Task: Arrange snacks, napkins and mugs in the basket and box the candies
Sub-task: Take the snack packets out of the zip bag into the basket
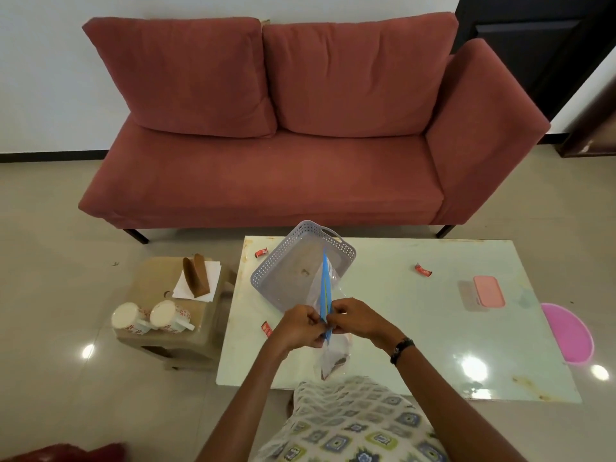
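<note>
My left hand (pixel 300 326) and my right hand (pixel 353 318) both pinch the blue zip strip of a clear snack bag (pixel 333 356) held upright over the white table (pixel 433 328). Brown snacks sit in the bag's bottom. Just behind it stands a grey perforated basket (pixel 293 261), with nothing inside. Three red wrapped candies lie on the table: one far left (pixel 261 252), one near my left wrist (pixel 266 329), one at mid right (pixel 423 270). A clear box with a pink lid (pixel 486 291) rests at the right. Two mugs (pixel 153 317) and white napkins (pixel 210 271) are on a low stool.
The low brown stool (pixel 150 281) stands left of the table and also carries a brown holder (pixel 196 275). A red sofa (pixel 266 145) fills the space behind the table. A pink mat (pixel 566 331) lies on the floor past the table's right edge.
</note>
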The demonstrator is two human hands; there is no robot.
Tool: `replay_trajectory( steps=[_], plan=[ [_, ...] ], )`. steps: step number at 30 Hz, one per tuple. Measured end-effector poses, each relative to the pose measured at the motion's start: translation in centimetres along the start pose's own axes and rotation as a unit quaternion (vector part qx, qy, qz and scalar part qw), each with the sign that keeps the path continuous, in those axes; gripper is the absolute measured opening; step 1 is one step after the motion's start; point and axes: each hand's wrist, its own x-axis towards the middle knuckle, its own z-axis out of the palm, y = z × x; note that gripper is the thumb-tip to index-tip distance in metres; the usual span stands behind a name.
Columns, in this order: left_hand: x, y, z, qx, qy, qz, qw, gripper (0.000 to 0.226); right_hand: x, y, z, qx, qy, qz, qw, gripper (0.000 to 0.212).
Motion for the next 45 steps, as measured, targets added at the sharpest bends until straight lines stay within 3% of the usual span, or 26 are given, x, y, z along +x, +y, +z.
replay_trajectory(
  steps=[5, 9, 16, 25, 30, 37, 42, 45],
  plan=[
    [0.1, -0.4, 0.8, 0.010, 0.012, 0.046, 0.999, 0.012, -0.9, -0.8, -0.6, 0.097, -0.064, 0.084, 0.990, 0.019],
    [0.2, -0.9, 1.6, -0.028, 0.013, 0.050, 0.998, 0.013, -1.4, -0.8, -1.3, 0.064, -0.119, 0.093, 0.986, 0.022],
    [0.3, -0.8, 1.6, -0.073, 0.004, 0.060, 0.996, 0.024, -1.4, -0.4, -0.3, 0.113, -0.032, 0.023, 0.993, 0.024],
    [0.5, -0.9, 3.0, 0.000, 0.066, 0.065, 0.996, 0.015, -1.3, 0.1, -0.4, 0.031, 0.031, 0.022, 0.999, 0.025],
    [0.5, -0.6, 3.4, -0.001, 0.092, 0.074, 0.993, 0.024, -1.5, -0.1, -0.6, 0.019, 0.047, 0.024, 0.998, 0.023],
    [0.6, -0.7, 3.9, -0.001, 0.105, 0.088, 0.991, 0.016, -1.5, 0.1, -0.8, -0.009, 0.057, 0.021, 0.998, 0.016],
    [0.4, -0.8, 3.1, -0.060, 0.045, 0.104, 0.992, 0.020, -1.4, -0.4, -1.5, 0.067, -0.028, 0.064, 0.995, 0.014],
    [0.1, -0.7, 3.1, -0.063, 0.029, 0.115, 0.991, 0.023, -2.1, -1.1, -2.1, 0.093, -0.084, 0.046, 0.991, 0.020]
  ],
)
